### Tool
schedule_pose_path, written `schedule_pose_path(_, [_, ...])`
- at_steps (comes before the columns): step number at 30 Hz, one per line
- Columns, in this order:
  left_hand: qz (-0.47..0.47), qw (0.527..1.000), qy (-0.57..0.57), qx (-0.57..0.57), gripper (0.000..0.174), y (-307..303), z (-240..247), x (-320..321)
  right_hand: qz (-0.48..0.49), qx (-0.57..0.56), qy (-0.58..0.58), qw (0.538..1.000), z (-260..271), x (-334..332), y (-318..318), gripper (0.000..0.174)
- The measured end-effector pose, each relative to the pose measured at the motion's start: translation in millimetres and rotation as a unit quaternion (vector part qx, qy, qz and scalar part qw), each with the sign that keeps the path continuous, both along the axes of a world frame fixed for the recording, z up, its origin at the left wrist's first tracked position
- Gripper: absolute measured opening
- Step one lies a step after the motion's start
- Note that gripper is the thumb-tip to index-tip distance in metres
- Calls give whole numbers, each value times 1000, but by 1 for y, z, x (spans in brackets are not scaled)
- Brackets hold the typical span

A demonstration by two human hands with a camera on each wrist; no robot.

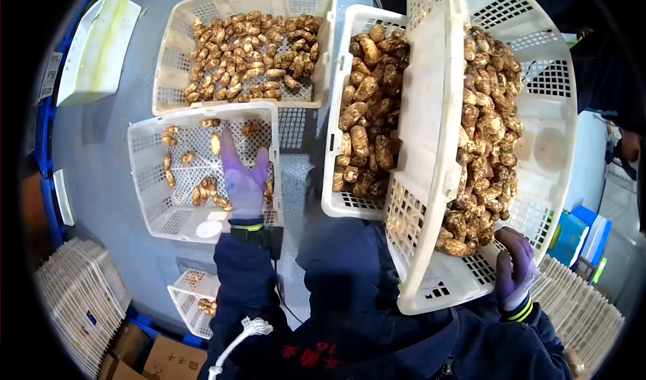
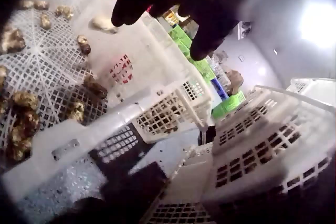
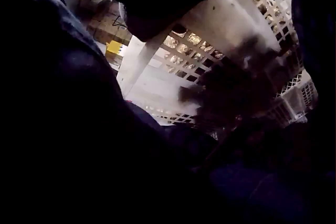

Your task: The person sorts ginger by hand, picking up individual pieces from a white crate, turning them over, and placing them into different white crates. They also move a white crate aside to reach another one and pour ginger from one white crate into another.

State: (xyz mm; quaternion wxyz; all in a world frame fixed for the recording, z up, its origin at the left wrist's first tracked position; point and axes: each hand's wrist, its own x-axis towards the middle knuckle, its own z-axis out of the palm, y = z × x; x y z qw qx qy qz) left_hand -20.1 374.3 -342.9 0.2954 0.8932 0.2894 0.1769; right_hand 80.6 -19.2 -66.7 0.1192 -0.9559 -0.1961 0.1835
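My left hand (image 1: 245, 181), in a purple glove, reaches over a white crate (image 1: 145, 178) holding a few scattered brown taros. Its fingers and thumb are spread, and one pale-ended taro (image 1: 215, 144) lies beside the fingertips. In the left wrist view the dark fingers (image 2: 202, 40) stretch out, with a pale taro (image 2: 103, 23) at one tip. At right, a large white crate (image 1: 431, 178) stands tilted with a heap of taros (image 1: 488, 131) inside. My right hand (image 1: 517, 269), also gloved, grips this crate's near rim with bent fingers; it is mostly dark in the right wrist view.
A crate of many taros (image 1: 256, 57) stands behind the left one. Another full crate (image 1: 335, 138) sits partly under the tilted crate. A small basket (image 1: 192, 282), a foam box (image 1: 101, 47) and stacked crates (image 1: 84, 299) are at left. Another person's dark clothing (image 1: 609, 70) shows at right.
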Motion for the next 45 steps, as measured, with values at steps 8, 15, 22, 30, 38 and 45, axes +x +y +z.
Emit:
schedule_pose_path(8, [-7,948,230,-222,92,10,-66,82,12,8,-12,1000,-3,2,-6,31])
schedule_pose_path(15, [13,950,265,-165,68,-17,-62,76,24,19,-21,999,-3,-1,-8,31])
schedule_pose_path(22, [5,961,232,-153,67,-52,-51,22,17,54,-50,997,-13,-11,-18,32])
schedule_pose_path(30, [-3,920,335,-205,55,-97,-36,-35,4,26,-19,999,-5,-4,-11,32])
schedule_pose_path(38, [-8,951,194,-240,51,-2,13,3,1,31,-27,999,-13,-12,-18,33])
schedule_pose_path(45, [45,959,233,-153,86,159,-96,53,12,9,-15,1000,-12,-8,-14,32])
